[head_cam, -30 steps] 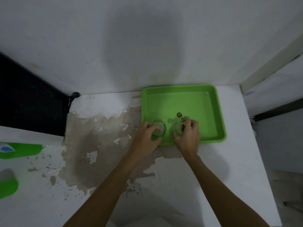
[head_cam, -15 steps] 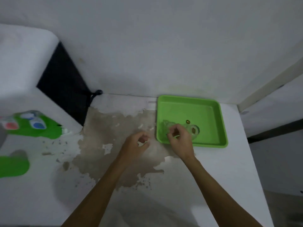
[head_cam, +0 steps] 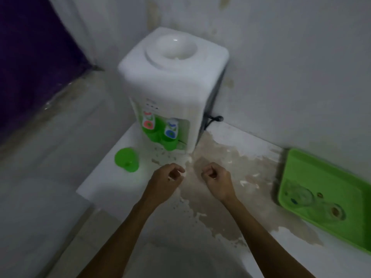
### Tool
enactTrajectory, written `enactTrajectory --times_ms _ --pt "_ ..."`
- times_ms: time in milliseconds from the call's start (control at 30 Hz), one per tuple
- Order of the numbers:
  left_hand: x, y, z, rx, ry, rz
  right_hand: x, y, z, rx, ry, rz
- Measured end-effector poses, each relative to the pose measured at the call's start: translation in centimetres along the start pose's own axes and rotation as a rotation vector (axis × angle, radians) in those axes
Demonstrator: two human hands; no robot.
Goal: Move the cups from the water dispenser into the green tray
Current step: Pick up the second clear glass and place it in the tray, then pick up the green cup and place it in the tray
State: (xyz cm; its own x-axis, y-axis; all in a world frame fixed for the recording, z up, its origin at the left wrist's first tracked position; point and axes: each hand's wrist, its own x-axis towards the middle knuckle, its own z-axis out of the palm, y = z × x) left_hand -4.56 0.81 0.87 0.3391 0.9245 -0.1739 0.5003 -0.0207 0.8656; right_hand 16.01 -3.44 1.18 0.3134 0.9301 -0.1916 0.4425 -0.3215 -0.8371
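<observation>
From the head camera, the white water dispenser [head_cam: 172,85] stood in the corner on the white surface [head_cam: 128,189], its two green taps facing the person. Just left of the dispenser's base sat a green cup [head_cam: 126,159], upright and apart from both hands. The left hand [head_cam: 165,182] hovered over the surface in front of the taps, fingers loosely curled inward and holding nothing. The right hand [head_cam: 216,180] hung beside it, close but not touching, also curled into a loose empty fist. A patch of peeled, brownish coating [head_cam: 230,197] spread under and around the right hand. At the far right lay the green tray [head_cam: 321,177], with two clear cups [head_cam: 301,197] resting in its near part, blurred and hard to make out.
</observation>
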Motion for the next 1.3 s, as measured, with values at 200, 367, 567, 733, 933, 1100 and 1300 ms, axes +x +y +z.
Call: enactTrajectory --times_ms 200,367,567,733,933,1100,1300 --pt "0.3 -2.9 -7.1 0.183 0.254 0.038 3.0 -3.6 7.7 -0.026 -0.108 -0.032" --pt "1.7 -3.9 -9.6 0.538 0.369 -0.022 4.5 -5.4 10.9 -0.055 -0.171 -0.067" --pt "3.8 -6.3 -9.8 0.608 0.104 -0.223 5.6 -5.2 10.8 -0.076 -0.154 -0.083" --pt "4.2 -6.6 -9.8 0.622 0.128 -0.215 5.7 -3.8 9.2 -0.082 -0.147 -0.064" --pt "4.4 -6.3 -9.9 0.723 0.136 -0.159 4.6 -2.1 7.3 -0.051 -0.121 -0.02" --pt "3.7 -6.5 -9.2 0.555 0.136 -0.139 2.7 -1.1 5.0 -0.005 -0.131 -0.009" --pt "2.2 -4.0 -7.0 0.491 0.113 -0.06 0.5 0.5 2.0 0.04 -0.104 -0.001"
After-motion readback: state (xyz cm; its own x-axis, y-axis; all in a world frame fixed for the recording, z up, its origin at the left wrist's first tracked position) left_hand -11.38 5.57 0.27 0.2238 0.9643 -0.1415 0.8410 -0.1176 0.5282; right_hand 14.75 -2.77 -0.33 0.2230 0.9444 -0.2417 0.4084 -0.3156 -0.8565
